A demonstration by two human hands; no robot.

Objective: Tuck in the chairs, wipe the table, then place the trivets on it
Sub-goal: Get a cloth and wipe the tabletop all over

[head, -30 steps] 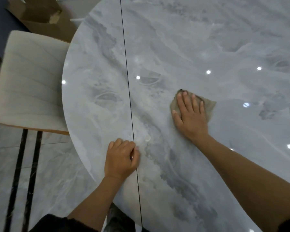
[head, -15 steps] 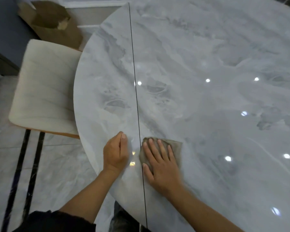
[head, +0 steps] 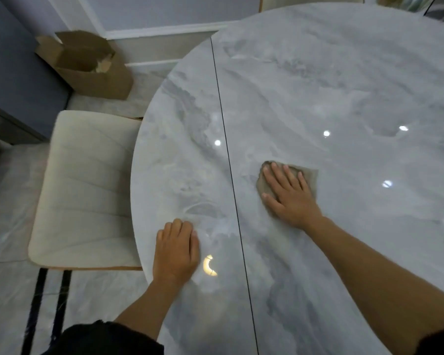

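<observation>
The round grey marble table (head: 331,80) fills most of the view, with a thin dark seam running down its left part. My right hand (head: 289,194) lies flat, palm down with fingers spread, pressing a brownish-grey cloth (head: 310,178) onto the tabletop just right of the seam. My left hand (head: 176,251) rests on the table near its left edge, fingers curled under and holding nothing. A cream upholstered chair (head: 85,188) stands at the table's left side, its seat partly under the rim. No trivets are in view.
An open cardboard box (head: 87,65) sits on the floor by the wall at the upper left, beside a dark blue cabinet (head: 13,73). Another chair's top (head: 310,0) peeks over the table's far edge. The floor (head: 8,290) is glossy grey tile with black stripes.
My right hand slid the cloth toward me next to my left hand, then pushed it away again, right of the seam. The view shifted, showing more floor and the box. My left hand stayed near the edge.
</observation>
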